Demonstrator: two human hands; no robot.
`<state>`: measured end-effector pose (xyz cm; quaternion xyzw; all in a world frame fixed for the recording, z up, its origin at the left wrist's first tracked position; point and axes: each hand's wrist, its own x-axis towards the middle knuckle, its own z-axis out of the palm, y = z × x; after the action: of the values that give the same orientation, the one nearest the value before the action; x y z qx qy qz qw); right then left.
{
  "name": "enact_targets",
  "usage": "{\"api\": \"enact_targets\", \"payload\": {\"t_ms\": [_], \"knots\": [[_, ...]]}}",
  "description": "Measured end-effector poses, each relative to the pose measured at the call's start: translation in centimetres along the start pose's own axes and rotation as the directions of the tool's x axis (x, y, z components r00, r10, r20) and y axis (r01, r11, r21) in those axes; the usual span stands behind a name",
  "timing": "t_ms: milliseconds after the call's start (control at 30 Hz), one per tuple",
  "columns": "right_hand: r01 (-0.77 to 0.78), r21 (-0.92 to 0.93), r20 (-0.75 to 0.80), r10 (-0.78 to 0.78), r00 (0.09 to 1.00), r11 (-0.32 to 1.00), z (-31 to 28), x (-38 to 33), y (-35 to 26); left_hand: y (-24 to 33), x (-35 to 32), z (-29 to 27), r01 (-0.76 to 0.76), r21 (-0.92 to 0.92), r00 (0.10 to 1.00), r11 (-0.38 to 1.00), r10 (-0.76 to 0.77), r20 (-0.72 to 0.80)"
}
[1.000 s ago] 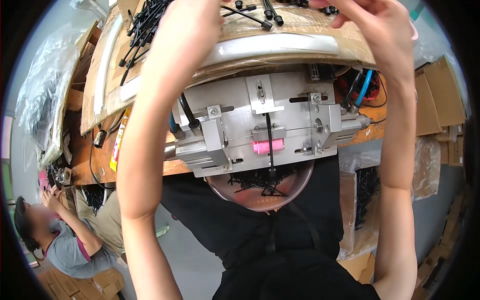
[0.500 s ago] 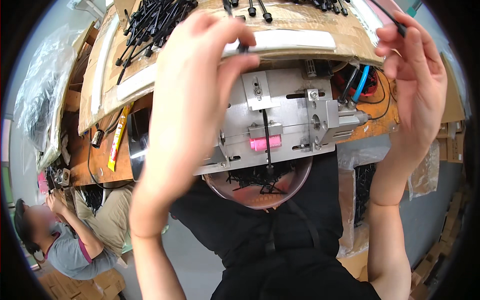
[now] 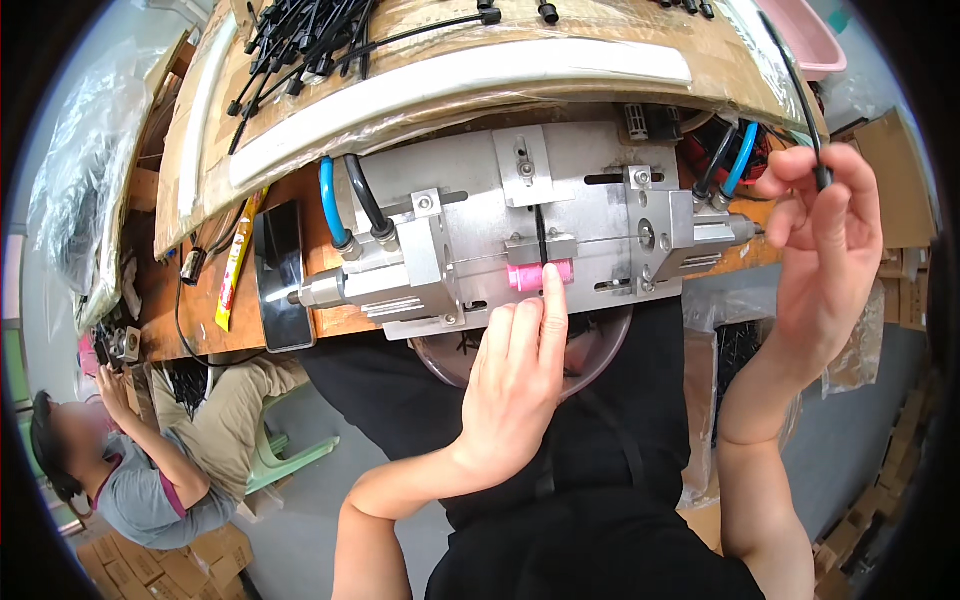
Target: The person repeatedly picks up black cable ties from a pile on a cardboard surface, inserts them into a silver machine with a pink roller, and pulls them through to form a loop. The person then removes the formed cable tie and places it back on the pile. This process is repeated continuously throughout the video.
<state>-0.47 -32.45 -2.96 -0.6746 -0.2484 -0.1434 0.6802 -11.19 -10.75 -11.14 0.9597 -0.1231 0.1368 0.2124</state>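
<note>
My left hand (image 3: 515, 375) reaches up to the metal fixture (image 3: 590, 180), index finger stretched out and the other fingers bent. That fingertip presses on a thin black strip (image 3: 542, 232) where it crosses a pink block (image 3: 523, 278) at the fixture's front. The strip's far end goes under a small metal plate (image 3: 524, 185). Over to the right, my right hand (image 3: 825, 220) is raised and pinches another black strip with a thick head (image 3: 800, 95) near that head; its thin end points up and away.
Black headed strips (image 3: 310, 40) lie heaped on a cardboard sheet (image 3: 200, 190) behind the fixture. Blue and black hoses (image 3: 330, 205) join metal cylinders at both sides. A phone (image 3: 282, 270) lies at left. A bowl (image 3: 600, 350) sits below the fixture. A co-worker (image 3: 150, 470) sits at far left.
My left hand has come down from the cardboard to the strip on the fixture, uncovering the fixture's left side. My right hand has moved slightly down, still holding its strip.
</note>
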Motion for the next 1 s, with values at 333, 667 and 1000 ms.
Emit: {"api": "enact_targets", "payload": {"t_ms": [333,667,1000], "knots": [[0.183,-0.477,0.274,-0.053,0.960,0.859,7.4,-9.8,3.3,-4.7,12.5,-6.7,-0.075,0.160,0.922,0.984,0.129,-0.366],[0.240,-0.534,0.385,-0.019,0.923,0.811,9.5,-9.8,4.9,-3.9,14.8,-10.5,-0.166,0.009,0.973,0.986,0.166,-0.160],[0.470,-0.805,0.385,-0.285,0.878,0.361,9.5,9.5,3.3,0.1,0.0,-2.5,-0.076,0.136,0.990,0.988,0.091,-0.110]]}}
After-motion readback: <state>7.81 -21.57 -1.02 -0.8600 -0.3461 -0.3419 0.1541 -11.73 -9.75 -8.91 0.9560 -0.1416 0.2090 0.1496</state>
